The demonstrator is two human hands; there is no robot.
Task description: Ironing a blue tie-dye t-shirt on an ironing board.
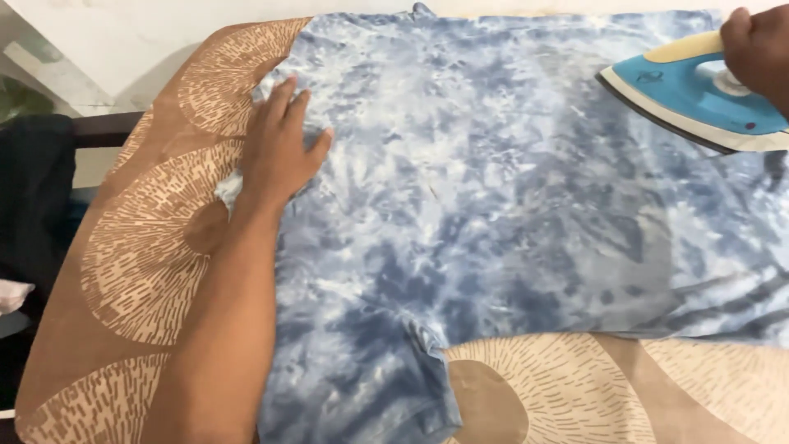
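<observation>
A blue and white tie-dye shirt (509, 189) lies spread flat over a brown patterned cloth (140, 255). My left hand (279, 152) presses flat on the shirt's left edge, fingers apart, holding the fabric down. At the upper right, my right hand (760, 45) grips the handle of a teal and cream clothes iron (699, 94), whose soleplate rests on the shirt with its tip pointing left. A short sleeve (411, 386) of the shirt hangs toward the near edge.
The brown cloth with fan-shaped beige patterns covers the surface and shows at the left and at the near right (625, 395). Dark clothing (33, 197) hangs at the far left over a dark wooden rail (103, 127). A pale wall (131, 41) stands behind.
</observation>
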